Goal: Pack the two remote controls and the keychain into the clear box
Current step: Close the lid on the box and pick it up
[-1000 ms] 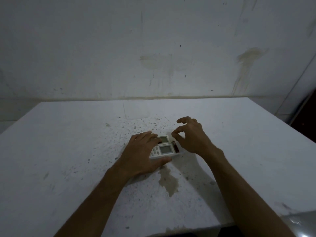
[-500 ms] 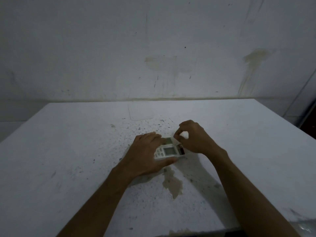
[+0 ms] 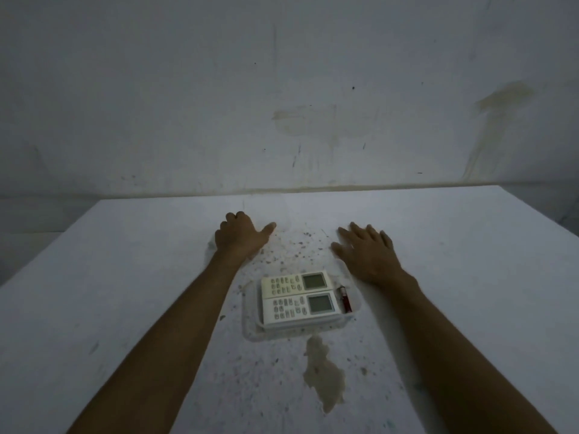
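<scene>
Two white remote controls lie side by side in the shallow clear box [image 3: 250, 327], the far remote [image 3: 294, 281] behind the near remote [image 3: 300, 307], screens to the right. A small red keychain [image 3: 344, 299] lies in the box at their right end. My left hand [image 3: 241, 238] rests on the table beyond the box to the left, fingers curled and thumb out. My right hand [image 3: 366, 255] lies flat beyond the box to the right, fingers spread. A faint clear outline shows between the hands; I cannot tell what it is.
The white table [image 3: 125, 292] is speckled with dark spots and has a tan stain [image 3: 324, 374] just in front of the box. A stained wall [image 3: 282, 89] rises behind the table's far edge. The table's right edge falls off at the far right.
Both hands have left the box and moved away from me, apart, to the table beyond it. The remotes and keychain now show fully in the box. The view has shifted.
</scene>
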A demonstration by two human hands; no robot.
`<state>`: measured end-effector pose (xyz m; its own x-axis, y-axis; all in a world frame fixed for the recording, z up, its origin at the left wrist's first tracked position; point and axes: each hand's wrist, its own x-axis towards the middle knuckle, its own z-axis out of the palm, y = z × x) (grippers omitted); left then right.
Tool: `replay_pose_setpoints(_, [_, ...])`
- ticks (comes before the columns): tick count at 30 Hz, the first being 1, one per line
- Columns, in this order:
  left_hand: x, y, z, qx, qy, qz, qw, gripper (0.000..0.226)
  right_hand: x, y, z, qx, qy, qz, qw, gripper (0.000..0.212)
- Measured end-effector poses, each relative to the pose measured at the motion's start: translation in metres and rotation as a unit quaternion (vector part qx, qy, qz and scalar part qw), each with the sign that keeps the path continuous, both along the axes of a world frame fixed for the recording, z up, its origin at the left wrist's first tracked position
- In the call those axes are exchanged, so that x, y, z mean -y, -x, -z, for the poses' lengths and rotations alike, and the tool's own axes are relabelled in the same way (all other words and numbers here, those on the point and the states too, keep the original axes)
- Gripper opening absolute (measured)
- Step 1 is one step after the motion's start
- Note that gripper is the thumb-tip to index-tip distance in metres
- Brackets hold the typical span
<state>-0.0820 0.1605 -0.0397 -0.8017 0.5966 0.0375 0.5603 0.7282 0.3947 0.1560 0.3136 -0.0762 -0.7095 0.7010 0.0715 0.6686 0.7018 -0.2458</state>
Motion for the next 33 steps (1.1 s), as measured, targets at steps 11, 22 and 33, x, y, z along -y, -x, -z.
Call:
replay_pose_setpoints(11, [-0.023, 0.003, 0.003, 0.025, -0.120, -0.195, 0.973, 0.017, -0.009, 0.002, 0.011, -0.007, -0.006, -0.009, 1.000, 0.086])
replay_pose_setpoints(22, [0.006, -0.048, -0.021, 0.094, -0.429, -0.026, 0.898, 0.010, 0.035, -0.001, -0.065, -0.356, 0.234, 0.002, 0.905, 0.050])
replay_pose_setpoints(33, [0.079, -0.110, -0.028, 0.252, -0.413, 0.060, 0.873, 0.049, 0.096, -0.025, -0.076, -0.377, 0.322, -0.123, 0.860, 0.038])
